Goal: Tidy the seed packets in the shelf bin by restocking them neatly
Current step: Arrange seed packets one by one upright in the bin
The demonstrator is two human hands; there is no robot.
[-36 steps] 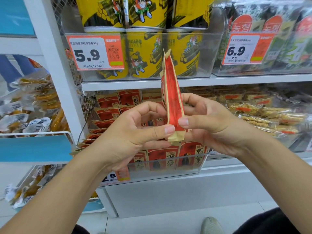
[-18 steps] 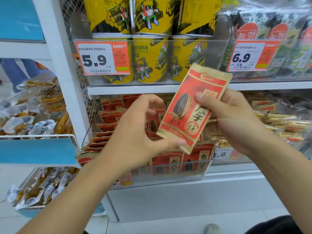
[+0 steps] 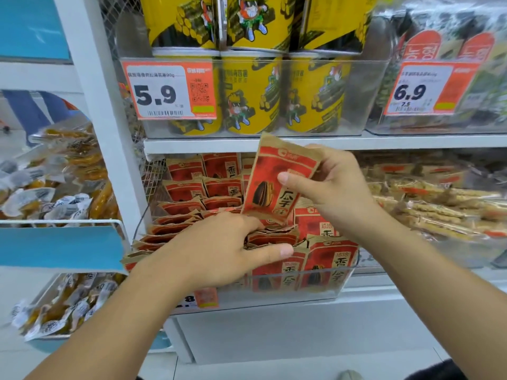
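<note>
Head view: packet poised over the bin

My right hand (image 3: 338, 192) pinches a red-and-tan paper seed packet (image 3: 277, 178), tilted, just above the packed clear plastic shelf bin (image 3: 344, 281). My left hand (image 3: 219, 249), fingers straight, presses the stacked packets (image 3: 192, 193) near the bin's front edge.

White shelving upright (image 3: 90, 111), yellow snack tubs (image 3: 252, 94) stocked on the upper shelf (image 3: 384, 141), orange price tags (image 3: 168, 90) fixed in front, pale tiled floor (image 3: 247, 368) seen below

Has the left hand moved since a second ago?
Yes. The left hand let go of the held seed packet and dropped onto the packets in the clear bin.
</note>
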